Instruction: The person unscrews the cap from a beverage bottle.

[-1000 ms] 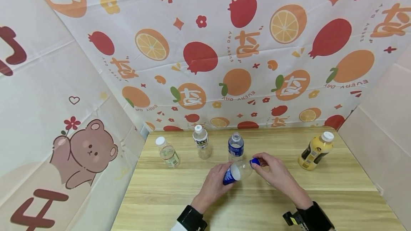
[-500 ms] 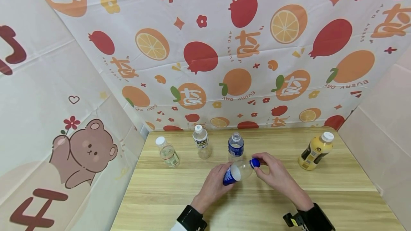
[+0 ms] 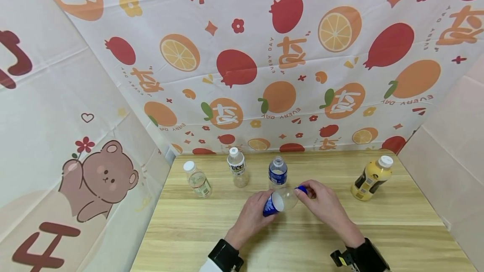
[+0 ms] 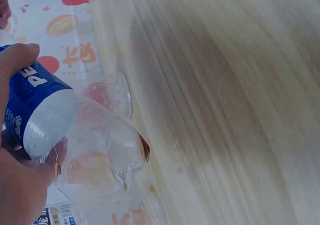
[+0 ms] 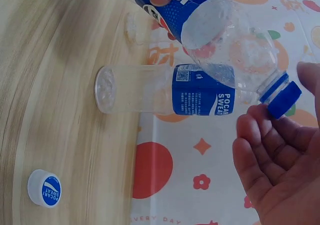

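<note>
My left hand [image 3: 251,213] grips a clear Pepsi bottle [image 5: 240,40] round its blue label, holding it tilted with the neck toward the right. A little brown liquid shows at its base in the left wrist view. A blue cap [image 5: 285,100] sits on its neck. At this cap is my right hand [image 3: 325,202]; in the right wrist view its fingertips touch the cap's lower side, while the thumb stands off with a gap. Just behind, an uncapped Pocari Sweat bottle [image 5: 202,90] stands upright. A white Pocari Sweat cap [image 5: 44,187] lies on the table, hidden in the head view.
Two clear bottles with white caps stand to the left: a squat one [image 3: 199,183] and a taller one [image 3: 238,169]. A yellow bottle [image 3: 372,179] with a white cap is at the right. Behind the wooden table [image 3: 189,238] hangs a fruit-print cloth [image 3: 242,24].
The right fingers shift about the blue cap: it shows more fully half a second ago, and the thumb now overlaps it in the head view. The left hand and bottle stay nearly still.
</note>
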Tool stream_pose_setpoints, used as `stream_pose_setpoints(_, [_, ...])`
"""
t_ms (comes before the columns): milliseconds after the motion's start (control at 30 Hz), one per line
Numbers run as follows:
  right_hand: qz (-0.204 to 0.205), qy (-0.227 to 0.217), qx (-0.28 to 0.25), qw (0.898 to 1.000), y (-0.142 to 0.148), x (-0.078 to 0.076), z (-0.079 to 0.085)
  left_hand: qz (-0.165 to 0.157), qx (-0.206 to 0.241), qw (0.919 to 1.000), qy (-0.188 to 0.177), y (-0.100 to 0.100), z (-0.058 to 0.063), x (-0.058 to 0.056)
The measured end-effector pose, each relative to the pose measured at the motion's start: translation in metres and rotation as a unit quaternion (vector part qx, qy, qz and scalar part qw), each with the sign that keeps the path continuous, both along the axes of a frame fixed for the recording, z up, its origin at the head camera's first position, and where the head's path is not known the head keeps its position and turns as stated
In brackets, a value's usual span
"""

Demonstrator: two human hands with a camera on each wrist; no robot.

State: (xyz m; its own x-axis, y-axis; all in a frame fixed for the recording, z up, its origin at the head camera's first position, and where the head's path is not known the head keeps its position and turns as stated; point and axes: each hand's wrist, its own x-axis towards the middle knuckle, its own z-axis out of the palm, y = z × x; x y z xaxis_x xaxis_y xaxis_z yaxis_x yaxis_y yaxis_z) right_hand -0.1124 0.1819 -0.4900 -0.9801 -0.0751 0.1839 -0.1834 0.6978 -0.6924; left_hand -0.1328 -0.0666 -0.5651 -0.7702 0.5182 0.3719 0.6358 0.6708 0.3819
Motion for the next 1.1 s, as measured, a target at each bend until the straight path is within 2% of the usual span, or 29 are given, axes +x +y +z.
stream_pose_setpoints(133, [0.010, 0.013, -0.002, 1.000, 0.001, 0.000, -0.002, -0.003, -0.003, 1.0000, 0.004, -0.001, 0.000, 0.000])
stream_pose_setpoints(533, [0.075, 0.068, -0.013, 0.995, 0.006, 0.003, -0.003, 0.006, 0.000, 0.9998, -0.019, -0.002, -0.001, 0.003])
stream_pose_setpoints(767, [0.108, 0.088, -0.029, 0.990, 0.008, 0.002, -0.004, 0.003, 0.017, 0.9995, -0.026, -0.003, -0.002, 0.004])
stream_pose_setpoints(933, [0.083, 0.046, -0.046, 0.994, 0.011, 0.002, -0.003, 0.009, 0.034, 0.9983, -0.046, -0.005, -0.004, 0.004])
stream_pose_setpoints(1100, [0.049, 0.022, -0.027, 0.998, 0.015, 0.000, -0.012, 0.026, 0.060, 0.9969, -0.043, -0.011, -0.007, 0.005])
